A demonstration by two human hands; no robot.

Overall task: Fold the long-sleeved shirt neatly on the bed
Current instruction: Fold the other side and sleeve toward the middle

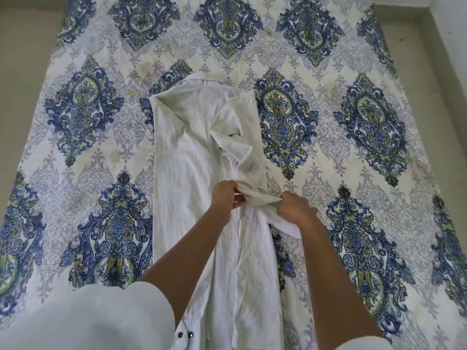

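Observation:
A white long-sleeved shirt point(192, 173) lies lengthwise down the middle of the bed point(83, 152), collar at the far end and hem near me. Its left side is folded in to a straight edge. On the right side a sleeve is bunched and creased over the body. My left hand point(226, 197) pinches the near end of that sleeve at the shirt's middle. My right hand point(294, 208) grips the same bunch of cloth just to the right, at the shirt's right edge. Dark buttons show on the hem at the bottom.
The bed carries a cream sheet printed with blue and green medallions and fills most of the view. Pale floor or wall point(429, 46) runs along the far right and the far left. My white sleeves cover the near corners.

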